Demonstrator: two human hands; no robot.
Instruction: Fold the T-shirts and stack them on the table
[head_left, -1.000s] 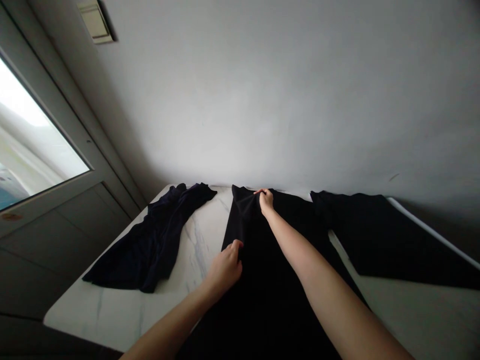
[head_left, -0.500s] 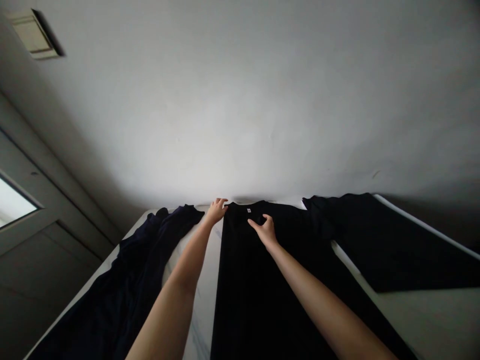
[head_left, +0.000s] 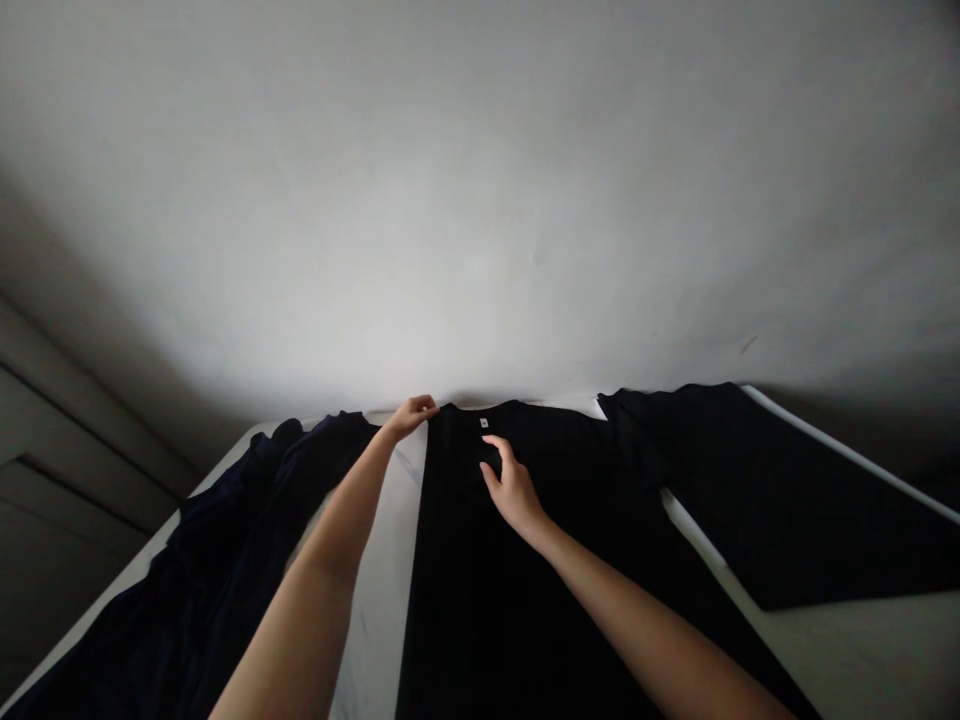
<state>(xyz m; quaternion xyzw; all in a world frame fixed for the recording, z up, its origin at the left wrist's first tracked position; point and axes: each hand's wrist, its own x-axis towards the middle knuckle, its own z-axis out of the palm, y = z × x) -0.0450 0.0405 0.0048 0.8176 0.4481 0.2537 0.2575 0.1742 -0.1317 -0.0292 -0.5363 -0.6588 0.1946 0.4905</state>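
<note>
Black garment [head_left: 510, 600] flat on marbled table [head_left: 382, 590] near wall [head_left: 480, 200] | left hand [head_left: 415, 412] at its far left corner, cannot tell if pinching | right hand [head_left: 514, 490] over it, thumb and fingers spread, near white label [head_left: 484, 423]

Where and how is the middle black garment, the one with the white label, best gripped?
Probably by its far left corner, pinched from the left: the black garment lies flat, leaving its edges easiest to catch; the pale tabletop shows alongside, and the left hand is at that corner.
</note>
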